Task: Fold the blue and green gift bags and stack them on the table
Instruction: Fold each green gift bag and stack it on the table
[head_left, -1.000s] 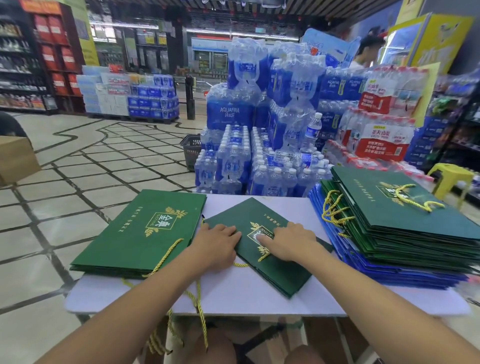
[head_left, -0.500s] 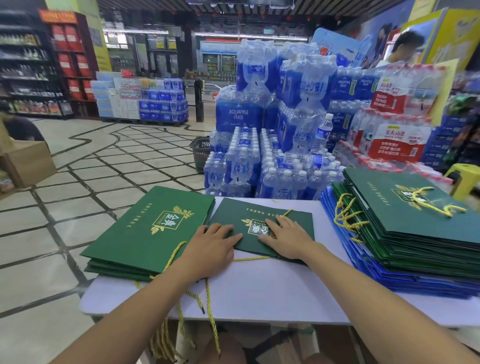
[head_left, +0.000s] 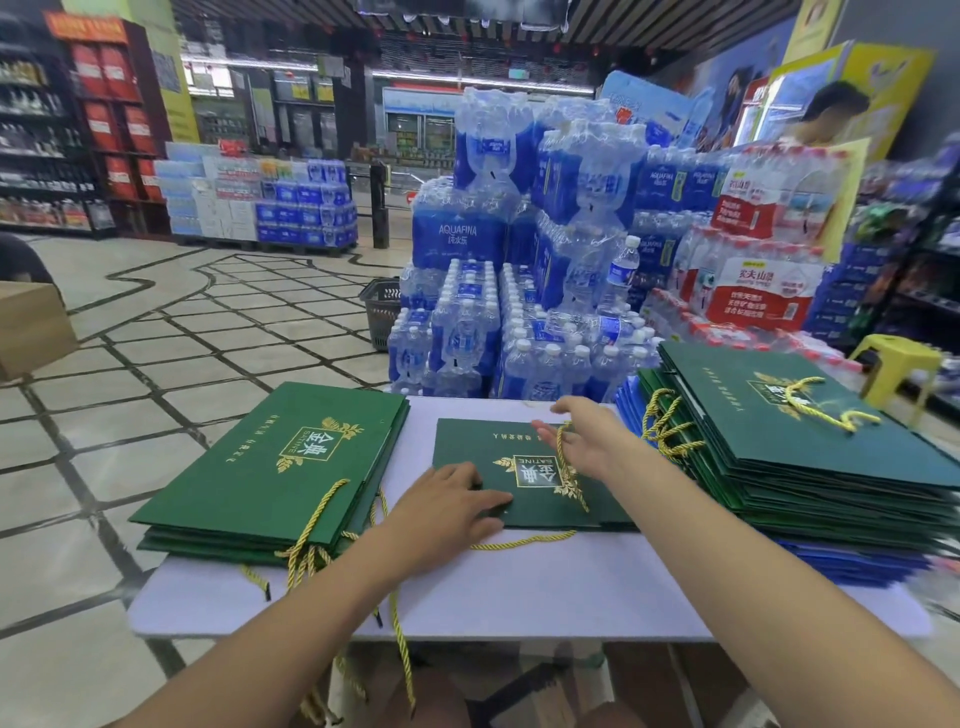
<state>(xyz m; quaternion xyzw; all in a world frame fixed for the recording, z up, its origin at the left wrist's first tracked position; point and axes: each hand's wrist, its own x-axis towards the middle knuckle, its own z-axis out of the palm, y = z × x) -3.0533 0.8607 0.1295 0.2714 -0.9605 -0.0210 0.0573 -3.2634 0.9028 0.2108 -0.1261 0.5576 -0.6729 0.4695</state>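
Green gift bag (head_left: 470, 449) lies flat under my left hand (head_left: 448, 506), fingers straight and pressing; my right hand (head_left: 592, 441) spreads open, gold cord (head_left: 582, 496) across its fingers.

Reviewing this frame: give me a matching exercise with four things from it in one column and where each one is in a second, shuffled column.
Things
1. left hand
2. right hand
3. yellow stool
4. blue bags

Places
A. under the green bags of the right-hand stack
B. on the floor past the right end of the table
C. flat on the middle green bag
D. in the air above the middle green bag, fingers spread

Pairs: 1-C, 2-D, 3-B, 4-A
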